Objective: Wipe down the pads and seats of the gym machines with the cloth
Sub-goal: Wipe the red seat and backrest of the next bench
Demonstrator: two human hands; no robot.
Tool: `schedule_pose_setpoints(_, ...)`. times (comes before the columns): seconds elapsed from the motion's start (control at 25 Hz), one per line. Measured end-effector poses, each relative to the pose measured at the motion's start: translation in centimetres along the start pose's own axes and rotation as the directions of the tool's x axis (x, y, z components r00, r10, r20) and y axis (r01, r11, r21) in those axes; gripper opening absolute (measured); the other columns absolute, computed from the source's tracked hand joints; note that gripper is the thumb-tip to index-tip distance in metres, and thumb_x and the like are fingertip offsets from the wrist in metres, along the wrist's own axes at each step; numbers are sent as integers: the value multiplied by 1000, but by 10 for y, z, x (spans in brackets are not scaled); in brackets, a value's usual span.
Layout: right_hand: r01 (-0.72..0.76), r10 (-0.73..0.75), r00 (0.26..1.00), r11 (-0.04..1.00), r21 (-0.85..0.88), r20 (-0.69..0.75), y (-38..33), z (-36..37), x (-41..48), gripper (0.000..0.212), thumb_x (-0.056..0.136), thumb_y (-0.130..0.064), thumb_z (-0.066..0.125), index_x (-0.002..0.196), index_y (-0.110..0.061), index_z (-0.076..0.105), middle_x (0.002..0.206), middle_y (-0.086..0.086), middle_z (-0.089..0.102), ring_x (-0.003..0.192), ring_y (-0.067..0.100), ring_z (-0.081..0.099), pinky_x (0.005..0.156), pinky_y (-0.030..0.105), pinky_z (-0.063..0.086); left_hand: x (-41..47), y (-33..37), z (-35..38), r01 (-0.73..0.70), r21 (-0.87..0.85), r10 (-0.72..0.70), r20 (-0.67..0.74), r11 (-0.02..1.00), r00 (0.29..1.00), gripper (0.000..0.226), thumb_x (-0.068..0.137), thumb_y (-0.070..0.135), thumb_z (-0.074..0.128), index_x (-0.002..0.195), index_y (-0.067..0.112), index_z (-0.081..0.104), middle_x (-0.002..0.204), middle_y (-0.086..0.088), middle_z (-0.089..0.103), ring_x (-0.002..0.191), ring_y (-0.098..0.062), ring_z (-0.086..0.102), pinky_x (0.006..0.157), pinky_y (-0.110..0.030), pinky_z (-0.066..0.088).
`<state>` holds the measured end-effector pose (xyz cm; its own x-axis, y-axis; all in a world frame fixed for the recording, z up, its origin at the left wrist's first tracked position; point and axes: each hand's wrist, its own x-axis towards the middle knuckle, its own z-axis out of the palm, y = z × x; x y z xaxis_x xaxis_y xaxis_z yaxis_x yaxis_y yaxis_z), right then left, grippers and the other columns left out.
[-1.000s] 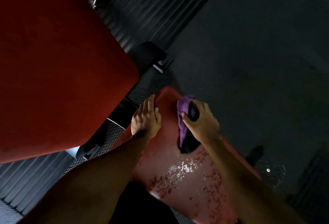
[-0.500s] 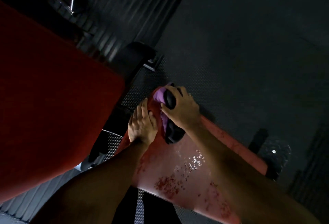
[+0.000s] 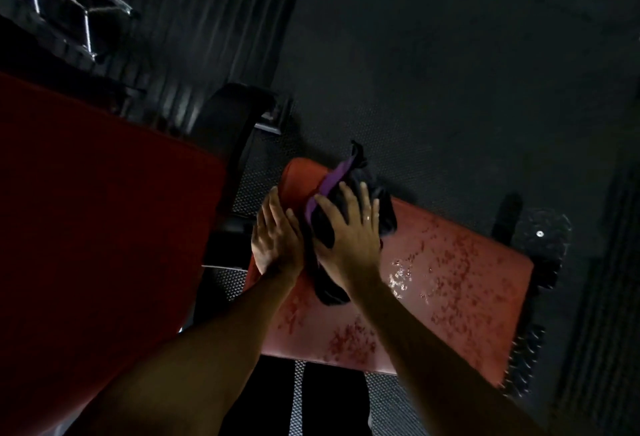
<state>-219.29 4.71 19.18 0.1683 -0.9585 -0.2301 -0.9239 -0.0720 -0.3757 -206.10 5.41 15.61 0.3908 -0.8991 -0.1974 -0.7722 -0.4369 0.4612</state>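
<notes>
Head view (the only one you've got):

The cloth (image 3: pixel 328 189) is bunched at the 11 o'clock corner of the red seat (image 3: pixel 457 290), black w/ a purple strip showing. Your right hand (image 3: pixel 349 241) lies flat on top of it, fingers spread and straight, pressing it down, not gripping. Your left hand (image 3: pixel 277 241) sits just at its 9 o'clock, palm down on the seat edge, fingers straight, holding nothing.

Handling: the cloth is soft, light and floppy, and folds wherever you push. Judging by the loose tail hanging off toward 12 o'clock, a flat palm will let it creep, so gather the slack under your fingers and take hold at the thick middle of the wad. The seat is firm vinyl-type padding, and the shiny droplets (image 3: pixel 401 279) at 4 o'clock of your right hand suggest it's wet and slick there; the cloth should glide, maybe skid.

The big red back pad (image 3: pixel 104 227) at 9 o'clock looks dry, though the light is too dim to be sure.

Writing/brands: none readable on the cloth, seat, pad or dark floor mat (image 3: pixel 450 89).
</notes>
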Motion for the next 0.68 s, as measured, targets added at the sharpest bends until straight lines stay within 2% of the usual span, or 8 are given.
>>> schedule_pose_setpoints(0.12, 202, -197, 978, 976, -85, 63, 38, -2, -61, 72, 81, -51, 69, 147, -33, 47, 157, 10, 40, 156, 32, 11, 124, 57, 16, -3, -2, -2, -76, 11, 76, -24, 997, 997, 47, 102, 21, 41, 146, 3, 42, 141, -18, 54, 123, -35, 56, 97, -47, 51)
schedule_pose_setpoints(0.2, 123, -120, 992, 986, -112, 28, 73, -13, -79, 72, 80, -51, 70, 145, -33, 47, 155, 11, 42, 154, 34, 16, 121, 60, 25, -8, -4, -4, -197, 64, 198, -6, 978, 980, 50, 103, 22, 41, 150, 6, 39, 153, -16, 42, 136, -34, 45, 112, -49, 38)
schedule_pose_setpoints(0.28, -67, 62, 997, 993, -97, -54, 91, -27, -68, 64, 84, -53, 62, 143, -32, 52, 157, 10, 40, 152, 37, 21, 119, 60, 29, -10, -7, -5, -327, 104, 328, 2, 939, 945, 51, 102, 21, 43, 150, 6, 40, 157, -14, 38, 145, -31, 35, 119, -52, 28)
schedule_pose_setpoints(0.36, -207, 199, 974, 976, -66, -109, 86, -34, -32, 60, 87, -51, 62, 143, -32, 53, 158, 9, 39, 151, 38, 22, 120, 58, 27, -11, -9, -5, -416, 110, 417, 16, 903, 909, 51, 100, 17, 45, 149, 4, 41, 157, -13, 38, 148, -29, 30, 122, -53, 22)
schedule_pose_setpoints(0.44, -286, 285, 953, 958, 9, -102, 61, -30, 5, 62, 86, -46, 65, 145, -31, 51, 158, 10, 38, 152, 38, 20, 123, 58, 21, -9, -8, -4, -468, 106, 469, 22, 877, 883, 51, 97, 12, 45, 147, 1, 44, 156, -13, 40, 148, -28, 30, 122, -54, 20)
schedule_pose_setpoints(0.48, -299, 301, 949, 954, 32, -100, 48, -25, 12, 63, 86, -45, 64, 146, -31, 50, 158, 11, 37, 152, 38, 19, 124, 57, 18, -6, -6, -5, -497, 102, 497, 32, 862, 867, 51, 95, 11, 44, 145, 1, 46, 155, -14, 41, 147, -29, 31, 122, -54, 19)
schedule_pose_setpoints(0.56, -242, 241, 965, 970, 6, -103, 33, -13, -4, 67, 86, -46, 63, 149, -32, 45, 161, 10, 32, 154, 37, 14, 125, 56, 15, 2, 4, -7, -572, 85, 568, 68, 816, 820, 51, 94, 15, 42, 143, 2, 49, 153, -14, 45, 146, -31, 33, 122, -55, 19)
schedule_pose_setpoints(0.68, -128, 126, 990, 991, -34, -54, 49, -5, -76, 70, 90, -56, 58, 154, -37, 37, 166, 5, 24, 155, 33, 16, 124, 57, 19, 12, 36, -2, -679, 91, 653, 206, 728, 728, 54, 100, 28, 38, 148, 6, 45, 157, -10, 39, 149, -28, 27, 124, -53, 14)
